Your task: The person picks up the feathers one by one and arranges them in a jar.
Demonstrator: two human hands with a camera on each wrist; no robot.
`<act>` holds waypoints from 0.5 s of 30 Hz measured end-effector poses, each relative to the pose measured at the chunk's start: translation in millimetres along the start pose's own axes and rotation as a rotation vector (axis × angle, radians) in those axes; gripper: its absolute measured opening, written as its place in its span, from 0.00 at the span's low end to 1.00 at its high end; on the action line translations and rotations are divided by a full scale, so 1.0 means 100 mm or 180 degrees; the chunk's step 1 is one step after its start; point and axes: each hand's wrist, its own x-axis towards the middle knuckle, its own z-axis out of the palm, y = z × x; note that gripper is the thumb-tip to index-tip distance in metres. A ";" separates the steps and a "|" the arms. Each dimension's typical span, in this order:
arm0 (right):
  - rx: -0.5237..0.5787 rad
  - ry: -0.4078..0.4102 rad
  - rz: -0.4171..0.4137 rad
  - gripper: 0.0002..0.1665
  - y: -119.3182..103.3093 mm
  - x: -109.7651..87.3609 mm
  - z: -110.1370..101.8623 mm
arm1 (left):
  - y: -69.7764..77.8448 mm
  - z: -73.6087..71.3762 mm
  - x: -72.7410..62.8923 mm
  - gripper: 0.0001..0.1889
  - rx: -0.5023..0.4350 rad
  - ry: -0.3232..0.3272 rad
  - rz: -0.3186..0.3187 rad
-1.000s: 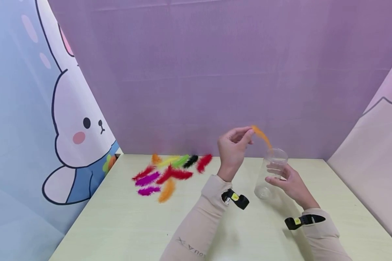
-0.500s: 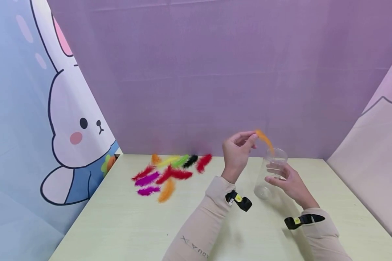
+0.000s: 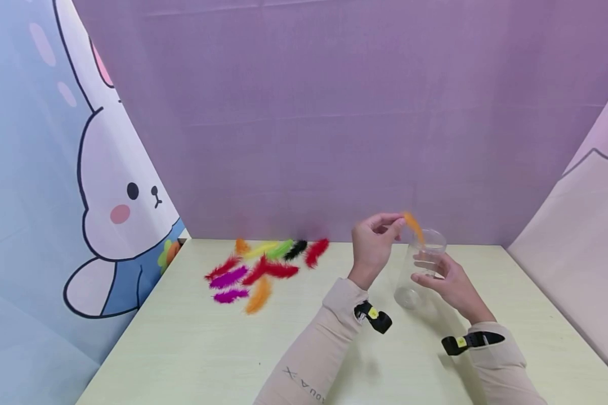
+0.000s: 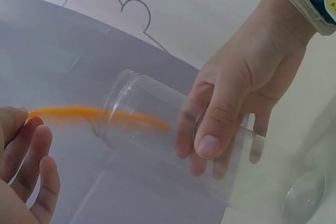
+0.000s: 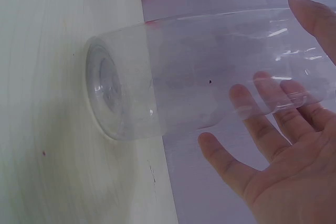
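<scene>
Thumb and fingertips of my left hand pinch one end of an orange feather. The feather's free end reaches through the mouth of a clear plastic jar; in the left wrist view part of the orange feather shows through the jar wall. My right hand holds the jar's upper half, thumb on one side and fingers round the other. Seen from the right wrist, the round base of the jar is at the tabletop.
Loose feathers lie on the pale tabletop to the left: a black feather, a green feather, a yellow feather, purple feathers, several red ones and an orange feather. A purple cloth stands behind.
My left hand has moved right and down, and the orange feather's end has gone from the jar's rim into its mouth. The right hand and jar have stayed put.
</scene>
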 end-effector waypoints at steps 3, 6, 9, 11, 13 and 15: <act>-0.0025 0.0009 0.0025 0.40 0.01 0.01 0.00 | -0.02 0.01 -0.02 0.07 0.0152 -0.0038 -0.0005; -0.0036 0.0016 0.0039 0.40 0.02 0.01 0.00 | -0.04 0.02 -0.04 0.07 0.0262 -0.0072 -0.0002; -0.0034 0.0024 0.0035 0.41 0.02 0.01 0.00 | -0.06 0.03 -0.05 0.07 0.0340 -0.0128 -0.0015; -0.0028 0.0025 0.0028 0.41 0.02 0.01 0.00 | -0.08 0.04 -0.07 0.07 0.0392 -0.0167 -0.0041; -0.0033 0.0027 0.0031 0.40 0.02 0.02 0.01 | -0.09 0.05 -0.08 0.07 0.0450 -0.0197 -0.0064; -0.0042 0.0025 0.0038 0.40 0.03 0.02 0.01 | -0.10 0.05 -0.09 0.07 0.0513 -0.0216 -0.0073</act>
